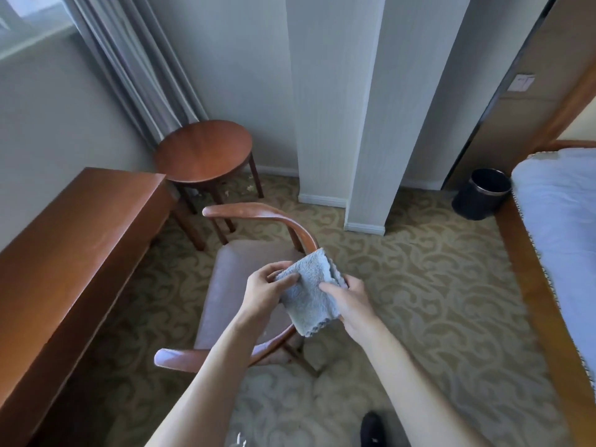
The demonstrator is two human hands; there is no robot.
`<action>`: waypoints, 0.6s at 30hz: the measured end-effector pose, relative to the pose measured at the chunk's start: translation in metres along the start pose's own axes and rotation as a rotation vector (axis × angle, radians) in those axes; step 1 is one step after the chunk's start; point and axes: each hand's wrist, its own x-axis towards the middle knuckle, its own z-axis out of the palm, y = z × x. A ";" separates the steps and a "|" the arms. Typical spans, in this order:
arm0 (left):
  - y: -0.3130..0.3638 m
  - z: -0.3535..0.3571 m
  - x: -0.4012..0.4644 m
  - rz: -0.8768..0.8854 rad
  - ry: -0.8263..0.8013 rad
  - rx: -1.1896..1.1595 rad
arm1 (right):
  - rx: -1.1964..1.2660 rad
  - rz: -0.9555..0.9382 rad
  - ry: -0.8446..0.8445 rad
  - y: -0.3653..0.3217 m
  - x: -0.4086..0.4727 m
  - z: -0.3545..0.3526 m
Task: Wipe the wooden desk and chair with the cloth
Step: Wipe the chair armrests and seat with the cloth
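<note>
I see one folded, fluffy grey-blue cloth (311, 291), pinched by my left hand (263, 293) and right hand (350, 303) above one chair (245, 279); one worktop (74, 240).

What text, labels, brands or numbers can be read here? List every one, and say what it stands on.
None can be read.
Wall plate beside the door frame: faint marks, too small and blurred to read.
Cloth, desk, chair, bin: no lettering visible.
</note>
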 end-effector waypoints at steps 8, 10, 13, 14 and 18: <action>-0.006 0.026 0.026 0.066 0.231 -0.015 | -0.320 -0.152 -0.161 -0.033 0.069 0.002; -0.013 0.020 0.037 0.046 0.268 -0.015 | -0.372 -0.204 -0.195 -0.030 0.083 0.013; -0.026 0.010 0.055 0.021 0.327 0.008 | -0.454 -0.299 -0.234 -0.023 0.102 0.028; -0.033 0.007 0.060 0.002 0.345 0.024 | -0.483 -0.342 -0.248 -0.020 0.109 0.031; -0.073 -0.013 0.075 -0.055 0.437 0.132 | -0.701 -0.619 -0.339 0.006 0.130 0.049</action>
